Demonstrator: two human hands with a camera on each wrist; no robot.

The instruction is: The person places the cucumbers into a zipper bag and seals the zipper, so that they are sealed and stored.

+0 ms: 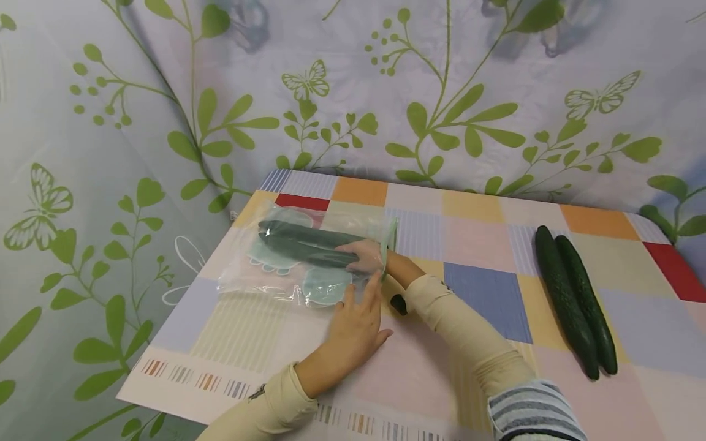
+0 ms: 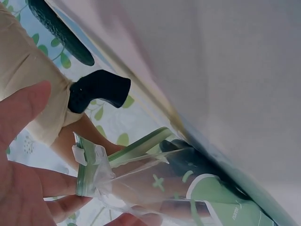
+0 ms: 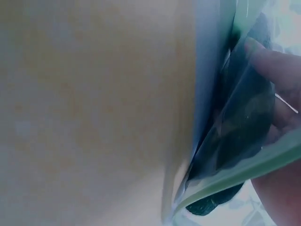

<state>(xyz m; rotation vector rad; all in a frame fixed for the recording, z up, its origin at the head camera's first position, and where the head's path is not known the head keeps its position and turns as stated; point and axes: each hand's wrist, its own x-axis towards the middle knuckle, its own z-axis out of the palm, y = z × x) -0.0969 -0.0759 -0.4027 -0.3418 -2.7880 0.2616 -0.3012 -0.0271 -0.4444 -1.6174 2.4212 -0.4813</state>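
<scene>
On the table (image 1: 408, 373), a see-through bag (image 1: 325, 285) lies at the far left. Inside are two long, dark green cucumbers (image 1: 309, 242) (a bit cloudy through the plastic), stretching left to right, right ends slightly nearer. The right hand (image 1: 368, 254) grips one in there; the left hand (image 1: 355, 324), fingers spread, touches the bag.

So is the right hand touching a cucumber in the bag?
Touching: the right wrist view shows the right hand with its thumb against a cucumber inside the bag.
</scene>
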